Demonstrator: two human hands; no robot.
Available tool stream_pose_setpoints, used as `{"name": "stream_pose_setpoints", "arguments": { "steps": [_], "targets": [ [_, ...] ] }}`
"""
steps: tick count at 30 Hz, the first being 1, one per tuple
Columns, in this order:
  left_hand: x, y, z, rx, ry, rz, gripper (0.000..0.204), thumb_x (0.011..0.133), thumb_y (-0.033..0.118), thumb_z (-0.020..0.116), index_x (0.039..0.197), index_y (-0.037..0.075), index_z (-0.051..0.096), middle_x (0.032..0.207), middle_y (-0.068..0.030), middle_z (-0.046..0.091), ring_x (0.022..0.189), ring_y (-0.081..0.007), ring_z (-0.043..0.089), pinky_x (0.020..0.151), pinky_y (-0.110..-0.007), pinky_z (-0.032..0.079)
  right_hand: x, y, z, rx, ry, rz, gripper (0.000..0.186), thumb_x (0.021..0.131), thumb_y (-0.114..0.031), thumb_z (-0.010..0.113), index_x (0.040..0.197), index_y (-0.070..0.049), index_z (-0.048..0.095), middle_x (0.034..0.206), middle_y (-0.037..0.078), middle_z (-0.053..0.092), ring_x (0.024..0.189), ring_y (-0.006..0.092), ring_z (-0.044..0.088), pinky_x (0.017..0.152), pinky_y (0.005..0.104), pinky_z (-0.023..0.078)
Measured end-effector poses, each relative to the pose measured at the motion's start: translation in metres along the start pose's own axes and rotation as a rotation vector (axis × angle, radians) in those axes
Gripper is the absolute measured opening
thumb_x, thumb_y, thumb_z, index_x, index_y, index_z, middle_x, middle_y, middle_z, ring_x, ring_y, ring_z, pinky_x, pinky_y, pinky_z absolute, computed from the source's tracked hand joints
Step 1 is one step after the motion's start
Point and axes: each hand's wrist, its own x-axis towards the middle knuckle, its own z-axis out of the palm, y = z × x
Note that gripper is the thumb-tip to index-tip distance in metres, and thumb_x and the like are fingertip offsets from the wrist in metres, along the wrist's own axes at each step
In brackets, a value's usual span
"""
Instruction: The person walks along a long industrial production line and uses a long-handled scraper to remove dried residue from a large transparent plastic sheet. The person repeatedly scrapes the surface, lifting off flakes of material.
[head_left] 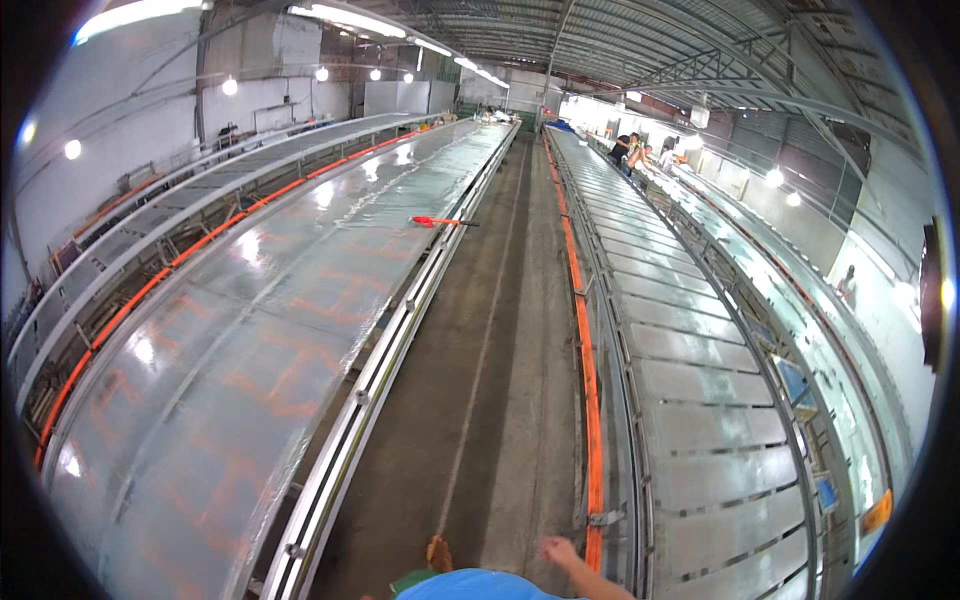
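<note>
Beside a flat orange strip [592, 430] along a panelled grey bench [715, 427] hangs the right hand [561, 550]; I cannot tell either hand's grip.

The right hand [560, 550] is too small to show whether it holds anything; the lower edge cuts off its forearm [598, 580] and the blue garment [470, 586]. The left hand is out of sight. The red-and-black tool [425, 220] is too small to identify, and distant people [630, 152] blur together.
</note>
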Motion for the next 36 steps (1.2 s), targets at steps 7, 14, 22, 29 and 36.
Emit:
{"name": "stream_pose_setpoints", "arguments": {
  "steps": [7, 14, 22, 29, 36],
  "targets": [
    [0.168, 0.322, -0.063, 0.471, 0.028, 0.505, 0.046, 0.092, 0.049, 0.064, 0.107, 0.009, 0.081, 0.107, -0.0170, 0.080, 0.107, -0.0347, 0.075, 0.094, -0.045, 0.058, 0.021, 0.036, 0.007, -0.166, -0.101, 0.347, 0.029, 0.098, -0.021, 0.061, 0.114, -0.003, 0.076, 0.090, 0.011, 0.077, 0.077, 0.0235, 0.073, 0.070, 0.0410, 0.060],
    [0.272, 0.570, -0.080, 0.106, -0.026, 0.594, 0.038, 0.093, 0.039, 0.070, 0.109, 0.007, 0.078, 0.100, -0.0128, 0.080, 0.096, -0.0272, 0.077, 0.087, -0.038, 0.058, 0.145, -0.043, -0.003, 0.015, 0.017, 0.497, 0.029, 0.098, -0.023, 0.060, 0.112, -0.004, 0.076, 0.088, 0.012, 0.076, 0.077, 0.0240, 0.073, 0.070, 0.0420, 0.059],
    [0.299, 0.653, -0.078, 0.343, -0.234, 0.006, 0.070, 0.098, 0.070, 0.058, 0.135, 0.010, 0.066, 0.108, -0.0147, 0.073, 0.088, -0.0291, 0.073, 0.065, -0.051, 0.061, 0.394, -0.130, -0.105, -0.096, -0.001, 0.391, 0.029, 0.098, -0.025, 0.059, 0.109, -0.005, 0.076, 0.086, 0.014, 0.075, 0.077, 0.0245, 0.073, 0.070, 0.0431, 0.059],
    [0.357, 0.744, -0.098, -0.203, -0.103, -0.007, 0.087, 0.093, 0.080, 0.058, 0.149, 0.013, 0.057, 0.138, -0.0178, 0.062, 0.113, -0.0366, 0.069, 0.087, -0.060, 0.059, 0.664, -0.401, -0.180, 0.267, 0.153, 0.052, 0.032, 0.102, -0.008, 0.054, 0.130, 0.001, 0.067, 0.097, 0.010, 0.075, 0.076, 0.0189, 0.071, 0.069, 0.0322, 0.058],
    [0.447, 0.887, -0.112, -0.268, -0.218, 0.064, 0.100, 0.085, 0.078, 0.072, 0.154, 0.007, 0.056, 0.148, -0.0185, 0.062, 0.134, -0.0327, 0.061, 0.110, -0.050, 0.050, 0.810, -0.626, -0.116, 0.214, -0.138, -0.034, 0.037, 0.105, -0.015, 0.057, 0.140, -0.004, 0.061, 0.103, 0.009, 0.077, 0.086, 0.0164, 0.073, 0.073, 0.0310, 0.058]
  ]
}}
